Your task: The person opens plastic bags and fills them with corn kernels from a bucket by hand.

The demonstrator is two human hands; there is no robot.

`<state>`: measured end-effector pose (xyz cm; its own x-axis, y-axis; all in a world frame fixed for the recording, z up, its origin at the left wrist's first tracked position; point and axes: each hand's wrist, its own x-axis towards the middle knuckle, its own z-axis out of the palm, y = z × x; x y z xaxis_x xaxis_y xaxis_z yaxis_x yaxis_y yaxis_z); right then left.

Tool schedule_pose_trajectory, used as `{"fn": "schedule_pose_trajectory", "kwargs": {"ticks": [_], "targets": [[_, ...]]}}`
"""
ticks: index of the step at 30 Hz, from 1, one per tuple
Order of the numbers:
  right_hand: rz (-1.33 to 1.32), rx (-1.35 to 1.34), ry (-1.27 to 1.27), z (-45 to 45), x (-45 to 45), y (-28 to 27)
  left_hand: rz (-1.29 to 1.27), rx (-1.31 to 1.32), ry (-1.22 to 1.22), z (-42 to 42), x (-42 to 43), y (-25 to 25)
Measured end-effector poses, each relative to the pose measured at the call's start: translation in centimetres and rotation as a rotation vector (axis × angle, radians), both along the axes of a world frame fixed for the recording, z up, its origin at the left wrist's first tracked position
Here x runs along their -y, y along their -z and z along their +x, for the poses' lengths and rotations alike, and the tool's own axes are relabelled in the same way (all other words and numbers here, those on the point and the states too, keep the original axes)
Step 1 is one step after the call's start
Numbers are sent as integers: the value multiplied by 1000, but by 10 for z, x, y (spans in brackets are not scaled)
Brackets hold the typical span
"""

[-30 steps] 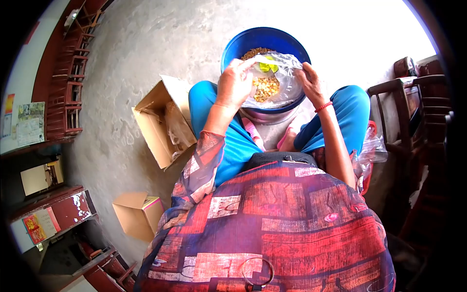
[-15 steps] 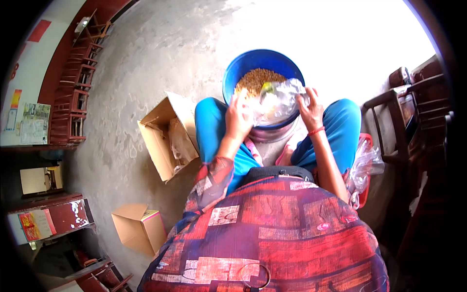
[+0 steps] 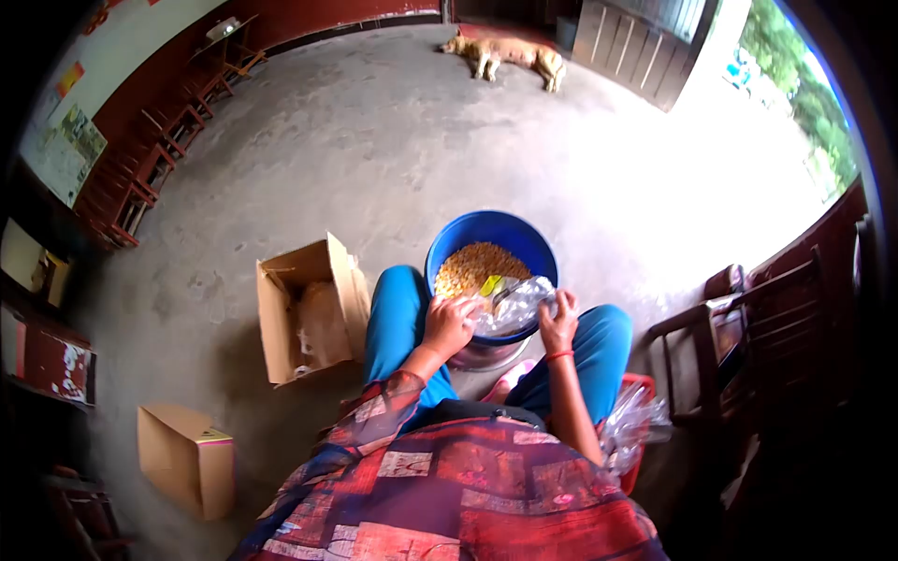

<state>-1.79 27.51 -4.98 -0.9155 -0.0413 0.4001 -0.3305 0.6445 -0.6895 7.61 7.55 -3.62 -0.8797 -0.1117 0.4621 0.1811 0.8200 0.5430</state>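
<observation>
A clear plastic bag (image 3: 516,306) with a yellow-green patch (image 3: 489,284) at its left is stretched between my two hands over the near side of a blue bucket (image 3: 496,224). My left hand (image 3: 451,323) pinches the bag's left edge at the rim. At the other edge, my right hand (image 3: 559,321) grips the plastic between thumb and fingers, a red band round the wrist. Small orange-brown grains (image 3: 468,266) lie inside the bucket, which stands between my knees. The bag covers part of them, and I cannot make out what it holds.
Left of my knees are an open cardboard box (image 3: 281,323) with plastic inside and a smaller box (image 3: 173,458). At right, a red basket (image 3: 639,467) holds clear bags, near a wooden chair (image 3: 692,346). A dog (image 3: 510,54) lies by the doorway.
My view has tilted up, bringing the dog and doorway into sight. Both hands still hold the bag over the bucket, and it now looks flatter and lower.
</observation>
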Motion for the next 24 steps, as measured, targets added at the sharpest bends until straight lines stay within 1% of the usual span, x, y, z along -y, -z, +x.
{"fn": "schedule_pose_trajectory", "kwargs": {"ticks": [1,2,3,5,7,9,10,11,14,15,16,17,19,21,24], "targets": [[16,-33,-18,-4,-2,6,0,-39,-4,-1,-1,3],[9,-60,-50,-5,-3,8,14,13,-7,0,-1,0],[60,-89,-37,-4,-2,7,27,67,-6,2,-1,-3],[130,-16,-12,0,2,5,44,42,-5,2,-2,-1],[153,-5,-8,0,5,7,40,78,-10,5,-2,-2],[178,-16,1,2,6,6,36,20,-3,6,-2,6],[202,-23,-1,2,6,5,45,36,1,5,-2,6],[195,-9,-11,2,7,3,51,50,10,7,-2,5],[217,30,-27,4,8,-2,33,-28,20,9,-1,15],[176,36,-21,5,8,-3,38,-37,30,9,-1,17],[173,29,-21,6,8,-2,22,-2,27,11,-2,14],[170,25,-24,6,8,-1,44,-52,33,11,-2,17],[198,11,-31,3,6,5,104,-54,49,14,-3,11],[203,30,-44,1,5,8,106,-35,65,19,-1,7],[168,42,-60,5,4,11,164,-80,108,24,0,13]]}}
